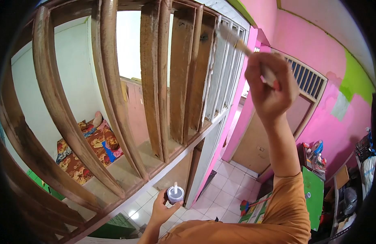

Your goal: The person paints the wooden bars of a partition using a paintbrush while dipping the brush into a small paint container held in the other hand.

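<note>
A person in an orange shirt (236,232) holds a brush (269,75) high beside the pale bars (228,77) of a wooden grille, the right hand (274,87) closed around its handle. The raised arm and angled handle appear meant to bring the bristles to the bars' upper end. Low down, near the foot of the grille, the left hand (162,212) is curled partway open around a small cup (175,198), a stick (175,188) standing in it. The cup is kept roughly upright, probably to prevent spills, and close to the body, perhaps for easy dipping. Brown bars (155,81) fill the left side; beyond them lies a patterned bed (74,162).

The bristles are blurred, and whether they touch the bars cannot be told. Part of the left hand's grip is hidden by the cup, whose contents are hard to make out. Dark lens edges cut off the outermost bars.
</note>
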Demonstrator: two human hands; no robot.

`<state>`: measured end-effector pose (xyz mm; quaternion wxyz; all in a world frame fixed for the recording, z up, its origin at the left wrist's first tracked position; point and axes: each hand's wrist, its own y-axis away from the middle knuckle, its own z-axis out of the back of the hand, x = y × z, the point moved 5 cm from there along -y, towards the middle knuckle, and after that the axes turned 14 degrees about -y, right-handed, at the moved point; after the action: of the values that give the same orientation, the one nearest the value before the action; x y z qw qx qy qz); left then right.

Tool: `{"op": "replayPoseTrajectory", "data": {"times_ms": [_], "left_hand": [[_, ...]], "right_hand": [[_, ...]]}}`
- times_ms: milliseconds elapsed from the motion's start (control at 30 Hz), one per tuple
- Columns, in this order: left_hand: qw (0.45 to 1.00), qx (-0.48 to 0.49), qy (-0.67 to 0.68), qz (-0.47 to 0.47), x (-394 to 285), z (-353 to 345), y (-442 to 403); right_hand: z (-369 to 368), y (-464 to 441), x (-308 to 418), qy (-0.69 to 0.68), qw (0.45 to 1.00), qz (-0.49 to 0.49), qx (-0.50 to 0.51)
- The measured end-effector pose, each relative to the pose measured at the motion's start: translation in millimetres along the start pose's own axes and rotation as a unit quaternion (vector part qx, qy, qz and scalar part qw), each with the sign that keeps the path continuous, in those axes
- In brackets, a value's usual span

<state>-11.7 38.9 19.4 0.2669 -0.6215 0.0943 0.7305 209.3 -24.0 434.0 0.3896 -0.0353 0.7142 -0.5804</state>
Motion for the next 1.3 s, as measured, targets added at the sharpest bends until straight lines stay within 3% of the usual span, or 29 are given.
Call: {"op": "replayPoseTrajectory", "data": {"times_ms": [33,133,200,333,600,667,833,933,1300], "left_hand": [[1.0,0.0,0.0,0.0,0.0,-0.2,-0.4],[1.0,0.004,0.002,-0.001,2.8,0.1,-2.3],[1.0,0.009,0.012,0.005,2.7,-1.2,-2.3],[1.0,0.015,0.007,0.007,4.0,-1.8,-0.9],[1.0,0.007,-0.004,-0.002,3.5,-1.8,-1.7],[1.0,0.011,-0.006,0.001,1.8,-2.1,-0.5],[1.0,0.014,0.0,0.002,0.4,-2.4,2.3],[1.0,0.021,-0.002,0.001,-2.1,-2.0,3.6],[1.0,0.027,0.003,-0.002,1.6,-4.6,0.4]], "right_hand": [[2.3,-0.8,-8.7,0.0,0.998,-0.053,-0.013],[-5.2,-12.7,-18.5,0.036,0.999,-0.014,-0.022],[-7.6,-10.7,-14.6,0.023,0.999,-0.046,-0.009],[-10.4,-1.0,0.7,0.028,0.998,-0.015,0.062],[-2.5,-14.2,-17.2,0.016,0.999,-0.029,-0.034],[-7.5,-8.9,-15.0,0.05,0.998,-0.033,0.025],[-11.0,12.1,0.7,-0.006,0.998,0.017,0.062],[-6.2,20.3,10.0,-0.013,0.994,-0.042,0.097],[-5.8,58.4,34.6,-0.036,0.988,-0.056,0.143]]}}
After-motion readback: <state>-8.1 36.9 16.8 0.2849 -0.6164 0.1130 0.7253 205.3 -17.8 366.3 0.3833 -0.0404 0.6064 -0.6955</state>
